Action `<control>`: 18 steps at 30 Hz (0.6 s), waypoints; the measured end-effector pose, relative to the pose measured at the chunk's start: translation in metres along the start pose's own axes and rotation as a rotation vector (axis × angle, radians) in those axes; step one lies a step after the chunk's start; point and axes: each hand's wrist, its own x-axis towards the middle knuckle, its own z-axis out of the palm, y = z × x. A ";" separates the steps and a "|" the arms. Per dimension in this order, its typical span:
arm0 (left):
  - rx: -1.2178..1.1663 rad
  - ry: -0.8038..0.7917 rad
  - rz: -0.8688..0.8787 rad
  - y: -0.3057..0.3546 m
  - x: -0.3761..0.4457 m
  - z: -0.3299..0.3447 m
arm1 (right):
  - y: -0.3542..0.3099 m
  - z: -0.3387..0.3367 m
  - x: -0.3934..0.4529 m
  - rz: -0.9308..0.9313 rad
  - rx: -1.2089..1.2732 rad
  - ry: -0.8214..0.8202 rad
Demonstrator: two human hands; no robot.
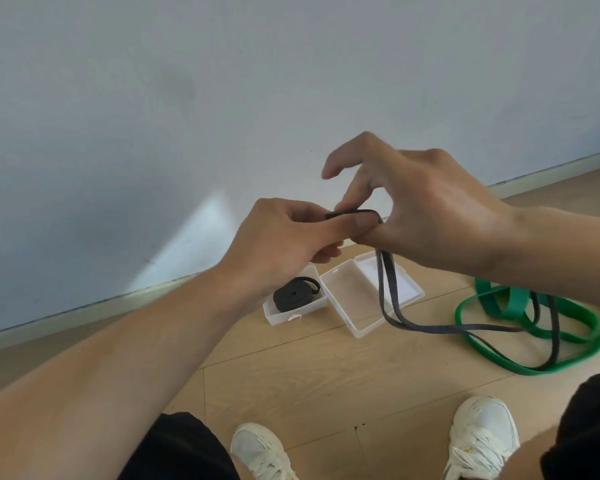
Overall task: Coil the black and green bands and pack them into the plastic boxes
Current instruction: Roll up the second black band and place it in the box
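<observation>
Left hand (284, 237) and right hand (420, 209) pinch the folded end of a flat, matte black band (388, 296) between thumbs and fingertips; its two strands hang to the wood-plank floor (326, 375). A coiled black band (293, 296) fills one clear plastic box (274, 315); a hinged box (354, 306) lies open beside it. The glossy green band (499, 299) lies looped at right.

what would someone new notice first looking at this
Two hands meet mid-frame, the left hand and right hand pinching the folded end of a black band that trails to the floor. Below sit two clear plastic boxes, the left box holding a coiled black band; a green band sprawls at right.
</observation>
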 end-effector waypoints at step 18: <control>-0.334 -0.377 -0.019 -0.005 0.009 -0.017 | -0.005 -0.010 0.001 0.071 0.274 0.006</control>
